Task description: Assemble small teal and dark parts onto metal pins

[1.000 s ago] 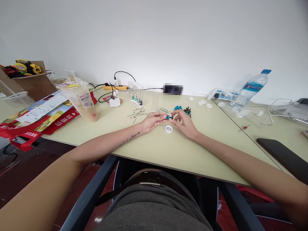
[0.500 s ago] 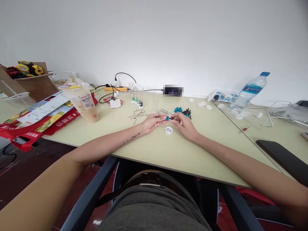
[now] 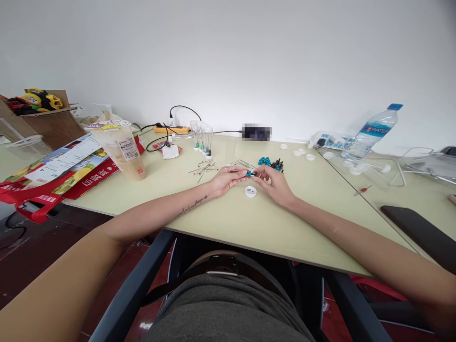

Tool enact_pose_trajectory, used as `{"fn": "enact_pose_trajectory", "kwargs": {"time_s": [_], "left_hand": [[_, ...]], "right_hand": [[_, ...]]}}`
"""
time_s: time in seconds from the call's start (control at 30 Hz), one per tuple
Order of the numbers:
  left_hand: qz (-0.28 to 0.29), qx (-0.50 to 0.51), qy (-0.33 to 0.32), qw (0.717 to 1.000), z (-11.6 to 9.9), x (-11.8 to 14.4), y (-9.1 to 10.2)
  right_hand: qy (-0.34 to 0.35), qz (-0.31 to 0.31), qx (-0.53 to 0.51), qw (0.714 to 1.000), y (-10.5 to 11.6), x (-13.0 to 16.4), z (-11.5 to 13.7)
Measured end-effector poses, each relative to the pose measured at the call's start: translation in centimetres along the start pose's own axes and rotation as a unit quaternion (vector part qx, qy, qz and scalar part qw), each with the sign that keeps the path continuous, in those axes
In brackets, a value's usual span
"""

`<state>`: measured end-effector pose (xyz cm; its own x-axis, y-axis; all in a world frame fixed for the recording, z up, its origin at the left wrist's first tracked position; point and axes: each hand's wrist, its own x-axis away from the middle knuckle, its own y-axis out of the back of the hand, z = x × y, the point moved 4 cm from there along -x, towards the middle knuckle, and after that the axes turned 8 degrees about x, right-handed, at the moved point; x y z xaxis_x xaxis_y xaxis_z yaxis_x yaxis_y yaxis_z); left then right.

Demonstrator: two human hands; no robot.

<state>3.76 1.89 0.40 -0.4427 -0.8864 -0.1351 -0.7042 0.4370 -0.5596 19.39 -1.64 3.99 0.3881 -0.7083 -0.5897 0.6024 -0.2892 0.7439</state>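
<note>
Both hands are meeting over the pale green table point(image 3: 231, 218): the left hand point(image 3: 225, 179) is pinching a small blue-capped pin point(image 3: 248, 174), the right hand point(image 3: 273, 183) gripping its black end, just behind a round white plastic cap point(image 3: 250, 191).

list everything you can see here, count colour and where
table: one, pale yellow-green, under both hands
small blue piece: one, pinched between both hands
white cap: one, below the hands
metal pins: several, silver, left of hands
blue and black pieces: small pile, behind hands
clear tubes: several, upright, back centre
drink cup: one, beige, left
water bottle: one, blue cap, right
phone: one, black, right edge
left hand: on table
right hand: on table
</note>
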Motion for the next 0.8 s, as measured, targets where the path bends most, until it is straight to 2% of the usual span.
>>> {"fn": "enact_pose_trajectory", "kwargs": {"time_s": [0.2,0.37,0.57,0.8], "left_hand": [[0.005,-0.014,-0.001,1.000,-0.23,0.25,-0.48],[-0.002,-0.002,-0.004,1.000,-0.24,0.20,-0.36],[-0.002,-0.001,-0.006,1.000,-0.19,0.14,-0.36],[0.005,0.003,-0.006,1.000,-0.19,0.14,-0.39]], "right_hand": [[-0.013,0.039,-0.021,0.999,-0.16,-0.09,-0.30],[0.001,0.006,-0.015,1.000,-0.05,-0.08,-0.10],[0.000,0.017,-0.003,1.000,-0.21,-0.12,-0.23],[0.020,0.000,0.002,1.000,-0.06,-0.07,-0.07]]}}
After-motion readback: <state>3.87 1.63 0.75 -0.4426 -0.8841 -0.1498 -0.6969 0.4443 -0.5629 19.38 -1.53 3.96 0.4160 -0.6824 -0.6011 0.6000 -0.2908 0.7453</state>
